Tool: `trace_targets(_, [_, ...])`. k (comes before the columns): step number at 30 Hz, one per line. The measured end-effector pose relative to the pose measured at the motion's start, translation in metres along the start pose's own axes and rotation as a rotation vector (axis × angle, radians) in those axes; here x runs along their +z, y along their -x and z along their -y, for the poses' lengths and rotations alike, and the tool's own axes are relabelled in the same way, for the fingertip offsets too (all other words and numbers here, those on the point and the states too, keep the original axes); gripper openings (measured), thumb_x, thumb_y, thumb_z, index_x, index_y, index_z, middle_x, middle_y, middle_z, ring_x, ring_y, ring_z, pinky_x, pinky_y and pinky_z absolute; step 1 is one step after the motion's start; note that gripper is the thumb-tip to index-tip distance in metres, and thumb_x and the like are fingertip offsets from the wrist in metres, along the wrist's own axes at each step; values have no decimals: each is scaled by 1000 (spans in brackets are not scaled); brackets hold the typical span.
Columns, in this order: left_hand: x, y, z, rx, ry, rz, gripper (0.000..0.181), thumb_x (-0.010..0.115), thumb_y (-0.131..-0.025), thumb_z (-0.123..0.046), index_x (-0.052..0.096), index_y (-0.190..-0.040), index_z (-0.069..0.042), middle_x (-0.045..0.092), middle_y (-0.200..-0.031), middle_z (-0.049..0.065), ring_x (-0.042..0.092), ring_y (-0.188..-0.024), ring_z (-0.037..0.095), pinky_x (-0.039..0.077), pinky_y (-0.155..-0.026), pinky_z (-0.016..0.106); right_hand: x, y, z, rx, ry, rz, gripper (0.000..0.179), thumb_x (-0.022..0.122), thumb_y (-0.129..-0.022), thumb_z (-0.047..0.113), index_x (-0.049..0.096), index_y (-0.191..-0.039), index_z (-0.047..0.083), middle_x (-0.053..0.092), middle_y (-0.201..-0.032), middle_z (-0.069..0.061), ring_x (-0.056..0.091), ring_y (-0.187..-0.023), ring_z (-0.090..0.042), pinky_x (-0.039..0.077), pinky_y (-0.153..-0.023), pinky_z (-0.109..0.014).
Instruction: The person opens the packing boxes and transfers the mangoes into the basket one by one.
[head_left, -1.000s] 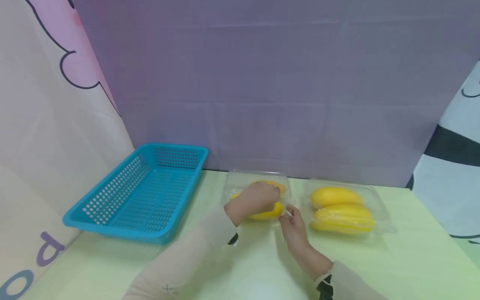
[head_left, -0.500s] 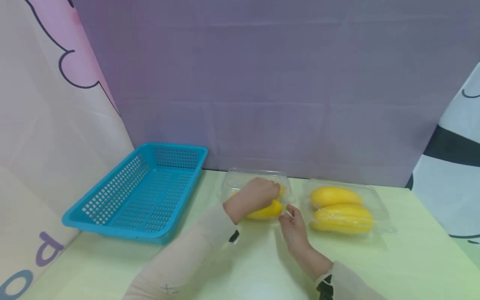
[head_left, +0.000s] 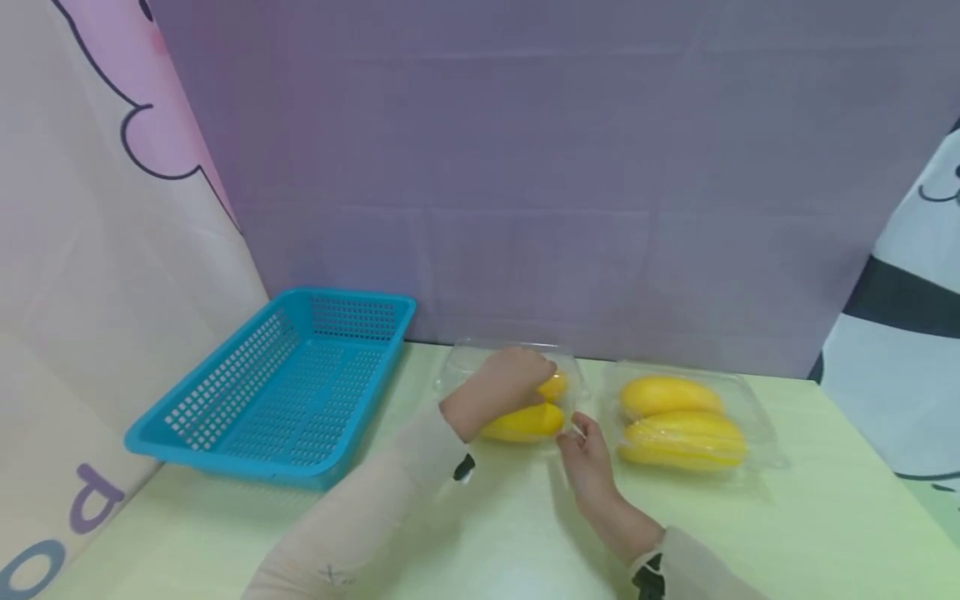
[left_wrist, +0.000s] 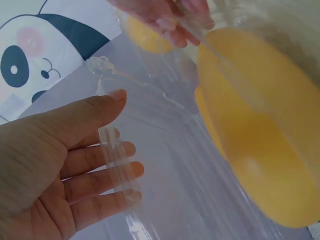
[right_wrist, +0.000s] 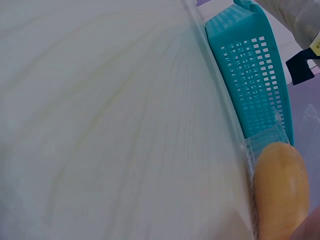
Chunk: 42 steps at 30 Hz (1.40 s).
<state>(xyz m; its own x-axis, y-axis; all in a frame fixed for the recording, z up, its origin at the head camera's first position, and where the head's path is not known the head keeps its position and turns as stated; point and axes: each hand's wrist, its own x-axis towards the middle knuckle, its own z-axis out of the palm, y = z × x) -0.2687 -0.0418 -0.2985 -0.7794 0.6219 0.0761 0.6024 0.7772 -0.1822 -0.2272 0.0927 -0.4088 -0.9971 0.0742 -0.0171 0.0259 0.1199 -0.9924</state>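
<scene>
On the tabletop (head_left: 510, 533) beneath our left hand (head_left: 506, 382) sits a clear plastic box (head_left: 570, 393) with two smooth yellow oval fruits (head_left: 525, 423). Our left fingers, loosely extended, touch its raised transparent lid (left_wrist: 165, 155); our right hand (head_left: 588, 462) pinches the box's edge. We judge the work midway: fruits inside, lid not down. Right of our right hand, a matching second box (head_left: 753, 400) looks closed. Left of our left hand stands a blue perforated plastic basket (head_left: 300, 392); beyond it, we read "d" (head_left: 96, 498) and "o" (head_left: 32, 571), but no brand.
</scene>
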Motion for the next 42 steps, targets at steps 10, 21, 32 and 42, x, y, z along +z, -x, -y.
trace_targets(10, [-13, -1, 13, -45, 129, 17, 28, 67, -88, -25, 65, -113, -13, 67, -95, -1, 55, -80, 14, 48, -80, 26, 0, 1, 0, 22, -10, 5, 52, 42, -96, 8, 23, -142, -8, 36, -138, -30, 42, -122, -38, 34, -105, -51])
trace_targets(21, [-18, 1, 27, -82, 202, -29, 29, 63, -91, -25, 63, -118, -16, 67, -102, -3, 57, -86, 13, 49, -85, 25, -1, 2, 0, 12, -15, 11, 52, 42, -96, 7, 22, -141, -9, 29, -144, -30, 37, -127, -42, 32, -107, -52])
trace_targets(32, [-20, 6, 44, -119, 221, -115, 26, 59, -94, -23, 66, -114, -9, 69, -93, 3, 60, -78, 16, 53, -76, 25, -2, 2, 1, 28, 3, 10, 53, 42, -96, 8, 22, -141, -9, 25, -146, -29, 34, -129, -43, 31, -107, -53])
trace_targets(42, [-27, 11, 52, -189, 303, -159, 30, 62, -91, -11, 64, -120, -9, 67, -113, 6, 62, -99, 21, 51, -88, 32, -2, 2, 0, 19, 4, 12, 51, 42, -96, 9, 23, -140, -9, 26, -146, -29, 35, -129, -43, 31, -106, -53])
